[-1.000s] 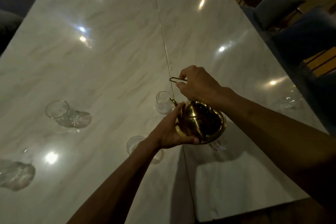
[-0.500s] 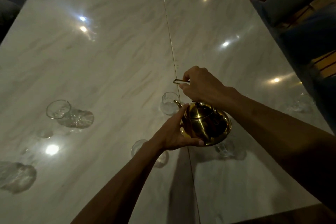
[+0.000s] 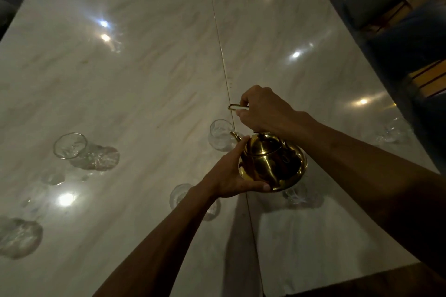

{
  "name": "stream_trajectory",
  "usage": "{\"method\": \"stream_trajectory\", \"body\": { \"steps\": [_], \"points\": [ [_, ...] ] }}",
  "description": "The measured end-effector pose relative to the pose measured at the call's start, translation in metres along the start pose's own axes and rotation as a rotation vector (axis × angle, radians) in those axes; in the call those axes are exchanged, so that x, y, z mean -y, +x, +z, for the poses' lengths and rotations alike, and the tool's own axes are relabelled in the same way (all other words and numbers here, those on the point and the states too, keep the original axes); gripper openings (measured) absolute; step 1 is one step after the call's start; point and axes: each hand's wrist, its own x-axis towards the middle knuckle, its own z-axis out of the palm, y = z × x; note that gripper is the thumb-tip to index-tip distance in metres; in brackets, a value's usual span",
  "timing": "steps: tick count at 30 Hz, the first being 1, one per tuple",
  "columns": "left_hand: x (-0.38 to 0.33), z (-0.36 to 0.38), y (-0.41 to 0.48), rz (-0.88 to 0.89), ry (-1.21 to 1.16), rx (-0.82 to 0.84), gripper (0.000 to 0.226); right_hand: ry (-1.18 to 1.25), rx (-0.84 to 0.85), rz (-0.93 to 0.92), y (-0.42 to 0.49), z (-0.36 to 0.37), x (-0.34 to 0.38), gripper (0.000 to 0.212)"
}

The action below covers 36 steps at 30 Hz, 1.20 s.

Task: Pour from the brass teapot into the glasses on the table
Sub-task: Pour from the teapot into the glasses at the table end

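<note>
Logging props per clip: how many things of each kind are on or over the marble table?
Round brass teapot: 1
Clear drinking glasses: 5
Total: 6, not counting a glassy blur at the lower left edge that I cannot identify.

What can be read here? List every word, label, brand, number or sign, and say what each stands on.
None: no text can be read in this view.
The brass teapot shows a plain polished surface with no visible marking.
The glasses are clear and bear no print.
The table shows only marble veining and light reflections.
</note>
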Motion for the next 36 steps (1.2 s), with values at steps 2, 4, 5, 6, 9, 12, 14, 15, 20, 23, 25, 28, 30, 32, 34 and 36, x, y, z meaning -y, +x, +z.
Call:
{"method": "stream_trajectory", "body": {
  "steps": [2,4,5,6,9,12,14,15,20,23,25,28,30,32,34,36],
  "points": [
    [-0.002,0.001,-0.001,0.003,-0.004,-0.003,0.100,-0.001,0.003,-0.003,-0.001,-0.001,0.000,0.026],
    [-0.004,0.001,-0.001,0.006,-0.004,-0.008,0.098,-0.002,0.003,-0.001,-0.002,-0.002,-0.001,0.025],
    [-0.005,0.002,-0.001,0.007,-0.006,-0.007,0.097,-0.001,0.003,-0.001,-0.003,-0.002,-0.001,0.025],
    [-0.005,0.002,-0.001,0.007,-0.003,-0.006,0.097,0.001,0.002,-0.001,-0.003,-0.002,-0.002,0.025],
    [-0.006,0.002,-0.001,0.009,-0.001,0.000,0.098,0.007,0.005,0.010,-0.004,-0.003,-0.002,0.027],
    [-0.006,0.002,-0.001,0.009,-0.003,0.008,0.097,0.000,0.005,0.009,-0.005,-0.004,-0.002,0.026],
    [-0.005,0.002,-0.001,0.002,-0.002,0.016,0.099,0.002,0.002,0.010,-0.005,-0.005,-0.001,0.025],
    [-0.005,0.001,-0.001,-0.003,-0.005,0.021,0.101,0.005,-0.001,0.011,-0.005,-0.005,-0.001,0.024],
    [-0.004,-0.002,0.000,-0.006,-0.009,0.019,0.101,0.012,-0.014,0.014,-0.005,-0.005,0.001,0.023],
    [-0.003,-0.003,0.000,-0.011,0.004,0.007,0.102,0.006,-0.025,0.007,-0.005,-0.006,0.003,0.023],
    [-0.001,-0.005,0.000,-0.020,0.011,0.006,0.103,0.008,-0.028,0.007,-0.006,-0.006,0.005,0.023],
    [0.001,-0.007,0.001,-0.041,0.019,0.008,0.105,0.012,-0.034,0.002,-0.007,-0.007,0.007,0.023],
    [0.003,-0.008,0.000,-0.048,0.019,0.007,0.107,0.015,-0.037,0.001,-0.008,-0.007,0.008,0.023],
    [0.002,-0.009,-0.001,-0.049,0.022,0.007,0.108,0.016,-0.042,0.003,-0.010,-0.008,0.008,0.022],
    [0.002,-0.009,0.000,-0.051,0.033,0.015,0.110,0.018,-0.043,0.000,-0.012,-0.009,0.008,0.023],
    [0.002,-0.009,-0.001,-0.051,0.050,0.022,0.113,0.033,-0.044,0.001,-0.015,-0.010,0.008,0.023]
  ]
}}
